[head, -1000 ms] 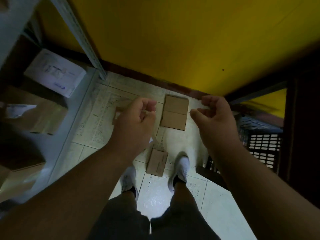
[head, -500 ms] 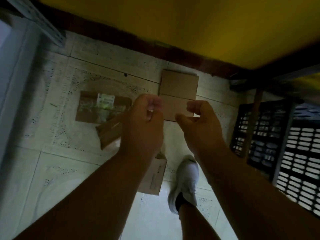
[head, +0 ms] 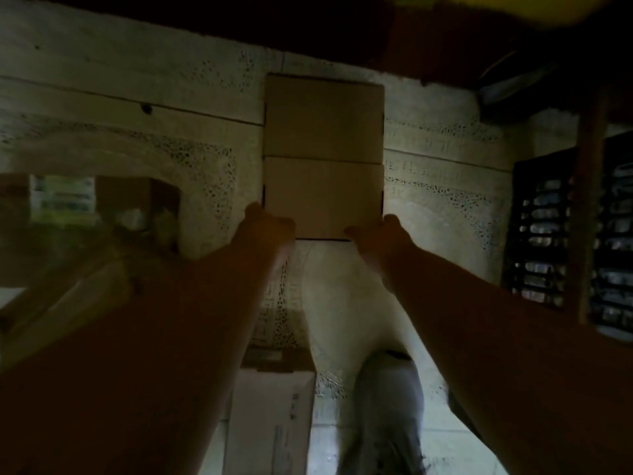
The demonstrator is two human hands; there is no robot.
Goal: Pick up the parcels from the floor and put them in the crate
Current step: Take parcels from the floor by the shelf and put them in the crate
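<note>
A flat brown cardboard parcel [head: 323, 159] with a seam across its middle lies on the tiled floor straight ahead. My left hand [head: 269, 223] curls around its near left corner and my right hand [head: 375, 231] around its near right corner. The parcel still rests flat on the tiles. The black slatted crate [head: 544, 234] stands at the right edge, partly behind a brown post [head: 589, 200]. The picture is dark and blurred.
A labelled parcel [head: 61, 200] and a tilted brown parcel [head: 68, 289] lie on the left. A pale parcel [head: 274, 413] sits under my left forearm, beside my shoe [head: 387, 409]. A dark skirting board [head: 205, 25] runs along the far wall.
I have bent down much closer to the floor. Both hands went from hovering half-curled in the air to the near corners of the brown parcel.
</note>
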